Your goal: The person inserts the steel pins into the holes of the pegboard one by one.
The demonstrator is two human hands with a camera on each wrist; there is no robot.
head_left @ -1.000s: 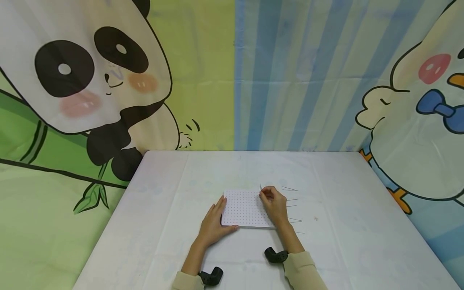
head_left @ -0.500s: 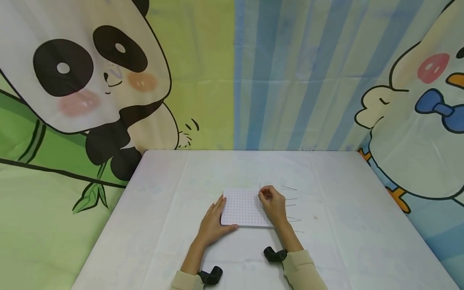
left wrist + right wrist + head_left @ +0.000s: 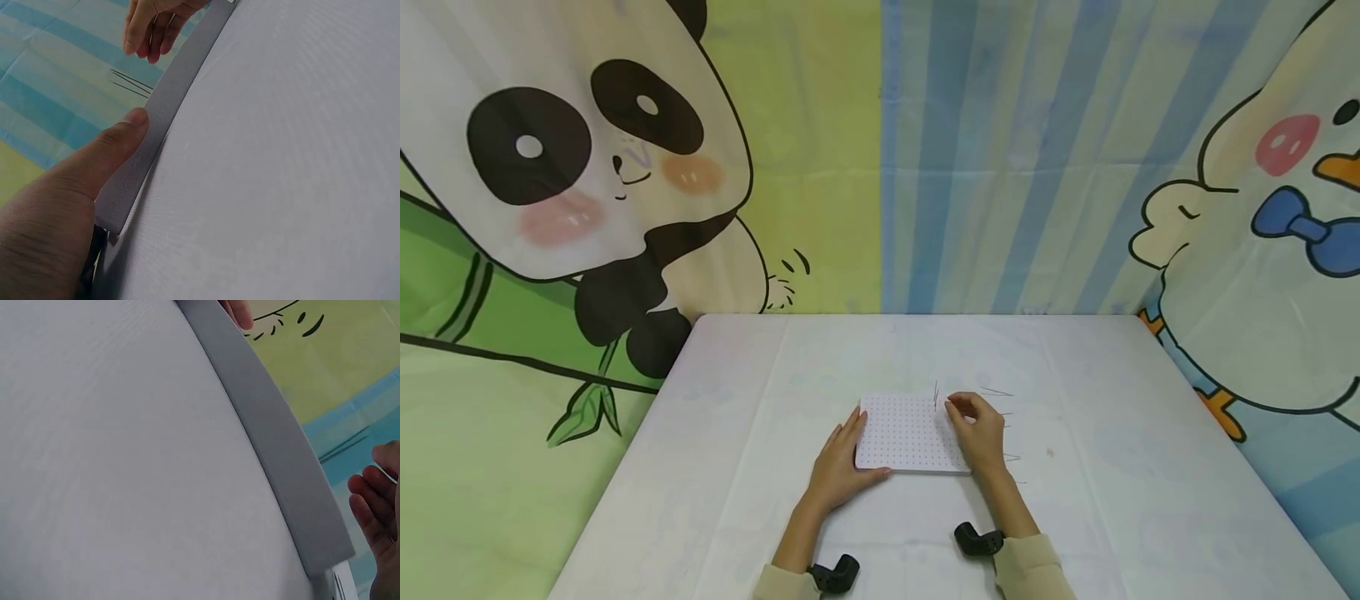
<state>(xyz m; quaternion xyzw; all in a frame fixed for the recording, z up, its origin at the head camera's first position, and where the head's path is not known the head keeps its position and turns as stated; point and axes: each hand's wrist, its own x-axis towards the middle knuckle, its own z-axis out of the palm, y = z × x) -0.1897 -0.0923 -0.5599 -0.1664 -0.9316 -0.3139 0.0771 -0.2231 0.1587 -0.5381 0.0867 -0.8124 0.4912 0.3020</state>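
Note:
A white board (image 3: 898, 433) with a grid of small dots lies at the table's middle. My left hand (image 3: 842, 467) rests around its near left corner, straight fingers along the left side and thumb (image 3: 128, 137) against the near edge. Thin dark needle-like rods (image 3: 936, 396) stand upright near the board's far right corner; they also show beyond the board as dark rods (image 3: 131, 81) in the left wrist view. Just right of them is my right hand (image 3: 981, 429), over the board's right edge. Its loosely bent fingers (image 3: 369, 494) show apart in the right wrist view, with nothing between them.
More thin rods (image 3: 997, 392) lie on the white table (image 3: 775, 392) right of the board, some partly hidden by my right hand. A black wrist camera (image 3: 977, 540) sits at each cuff. A cartoon-printed curtain (image 3: 820, 167) closes off the back and sides.
My right hand has let go of a thin rod at the board's far right corner and drawn slightly right and nearer. The rods stay upright there. The left hand has not moved.

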